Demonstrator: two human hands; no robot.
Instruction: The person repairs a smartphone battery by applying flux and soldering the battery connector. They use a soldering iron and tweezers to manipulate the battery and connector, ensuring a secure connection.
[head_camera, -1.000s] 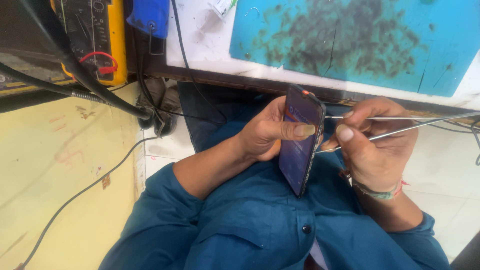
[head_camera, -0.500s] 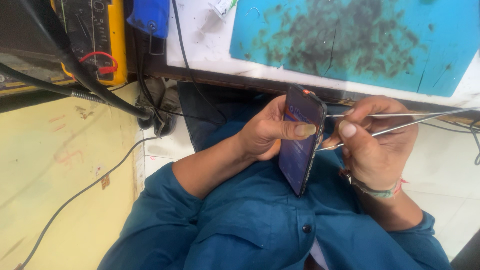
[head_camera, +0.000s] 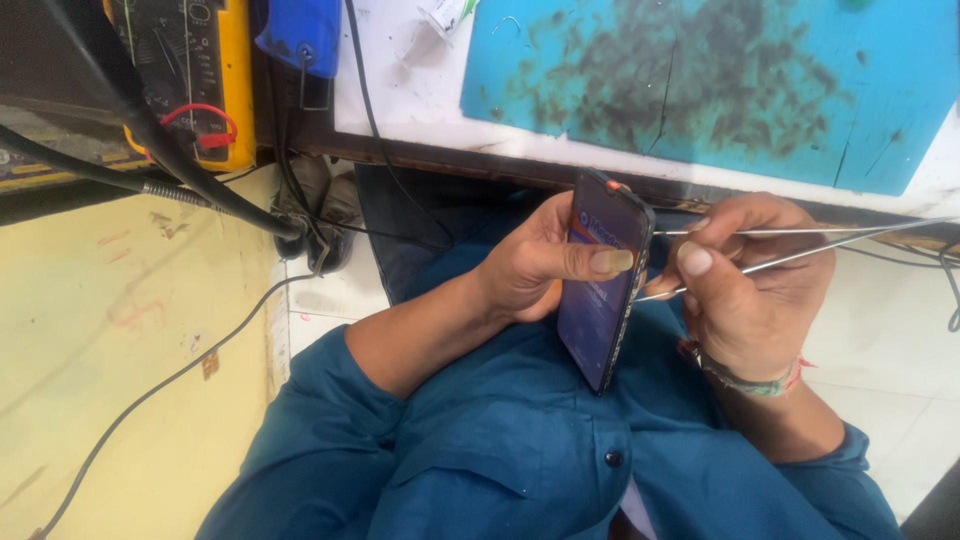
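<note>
Since the frame one second back, little has changed: the phone stays upright on its long edge over the person's lap, and the tweezers have kept their place at its right edge. The right-hand grip looks slightly re-seated; the view itself has barely shifted.

Left hand: fingers wrapped round the back of the phone, thumb laid flat across the lit screen, a closed hold. Right hand: fingers curled shut about the tweezers, thumb pressing on top. The two thin metal arms run out to the right of the phone and stand slightly apart; the tips meet the phone's edge (whether they pinch anything there cannot be told). A woven band sits on the right wrist.

Places taken from the phone. Directly above it, the white bench edge carries a teal mat, rectangular, heavily smudged dark in the middle. Up and to the left, a yellow-cased meter with a red lead looped on its face. Between meter and mat, a blue plastic tool body. Black cables run down from the upper left towards the floor. Below the phone, a dark teal shirt with a button. Far left, a pale yellow panel with faint red marks, unreadable.
</note>
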